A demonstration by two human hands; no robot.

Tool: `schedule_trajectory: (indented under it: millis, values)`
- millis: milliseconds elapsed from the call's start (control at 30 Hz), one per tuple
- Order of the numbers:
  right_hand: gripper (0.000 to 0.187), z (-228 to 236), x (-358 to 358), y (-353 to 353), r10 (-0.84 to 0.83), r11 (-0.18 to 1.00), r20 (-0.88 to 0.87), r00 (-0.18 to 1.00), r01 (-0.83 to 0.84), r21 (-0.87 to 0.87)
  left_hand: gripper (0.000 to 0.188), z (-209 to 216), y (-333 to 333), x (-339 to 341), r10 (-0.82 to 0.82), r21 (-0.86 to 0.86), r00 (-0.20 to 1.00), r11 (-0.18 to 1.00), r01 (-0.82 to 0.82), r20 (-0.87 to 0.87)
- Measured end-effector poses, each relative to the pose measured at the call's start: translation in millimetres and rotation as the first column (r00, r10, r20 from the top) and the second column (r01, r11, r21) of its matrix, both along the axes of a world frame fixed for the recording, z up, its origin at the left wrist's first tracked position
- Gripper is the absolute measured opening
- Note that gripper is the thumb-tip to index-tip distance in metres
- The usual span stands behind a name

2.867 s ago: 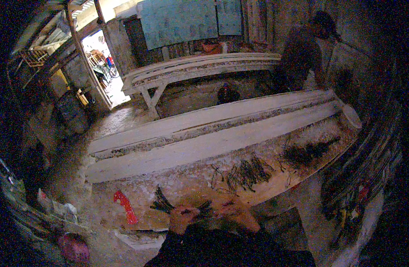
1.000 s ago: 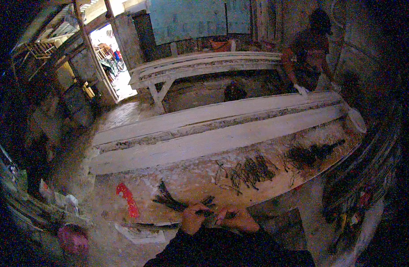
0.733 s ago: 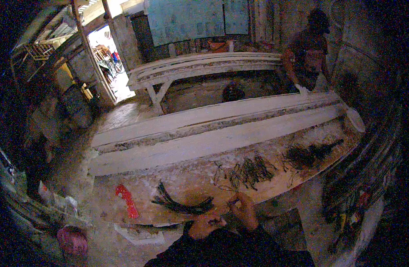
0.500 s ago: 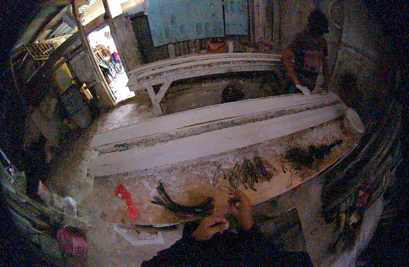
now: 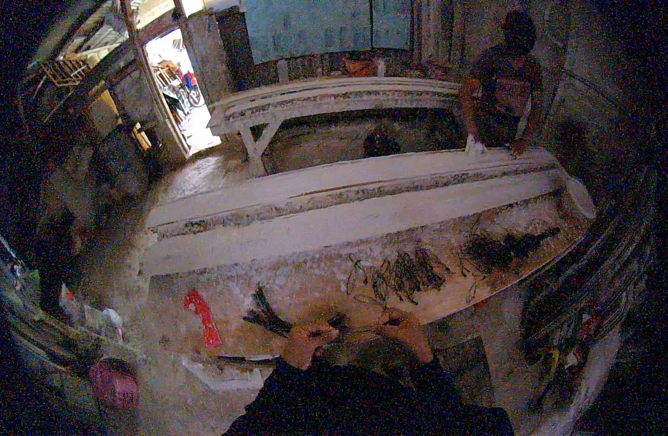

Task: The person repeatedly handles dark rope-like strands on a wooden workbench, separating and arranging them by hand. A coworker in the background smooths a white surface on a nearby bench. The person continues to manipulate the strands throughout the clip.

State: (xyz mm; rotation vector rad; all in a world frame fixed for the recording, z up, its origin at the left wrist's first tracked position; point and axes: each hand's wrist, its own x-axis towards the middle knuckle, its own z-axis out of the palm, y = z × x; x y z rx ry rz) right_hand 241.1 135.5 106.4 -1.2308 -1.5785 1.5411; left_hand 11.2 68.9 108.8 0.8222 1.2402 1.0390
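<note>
My left hand (image 5: 306, 341) and my right hand (image 5: 401, 328) are close together at the near edge of a long dusty workbench (image 5: 290, 280). Both pinch a thin dark strand (image 5: 348, 328) stretched between them. Just left of my left hand lies a small fan-shaped bundle of dark strands (image 5: 265, 316). Further right on the bench lie loose dark strand bundles (image 5: 406, 270) and a larger dark heap (image 5: 504, 248).
A red tool (image 5: 201, 317) lies on the bench to the left. Long pale planks (image 5: 363, 211) run across behind the bench. Another person (image 5: 504, 87) stands at the far right end. A white bench (image 5: 326, 102) and an open doorway (image 5: 177, 87) are behind.
My left hand has let go of the fan-shaped bundle, which now lies on the bench. Both hands have drawn together nearer my body around a thin strand.
</note>
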Motion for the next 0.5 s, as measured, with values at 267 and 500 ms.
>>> schedule_trajectory:
  millis: [267,500]
  values:
    - [0.012,-33.8,-1.4,-3.6,0.165,0.986,-0.208,0.964,-0.164,0.020,0.011,-3.9,1.0,-2.4,0.244,-0.014,0.969,0.970,-0.244,-0.029]
    - [0.015,-36.0,-49.3,-36.9,0.245,0.903,0.158,0.956,-0.285,0.321,0.003,-44.7,17.6,-22.5,0.348,0.256,0.844,0.931,-0.261,-0.408]
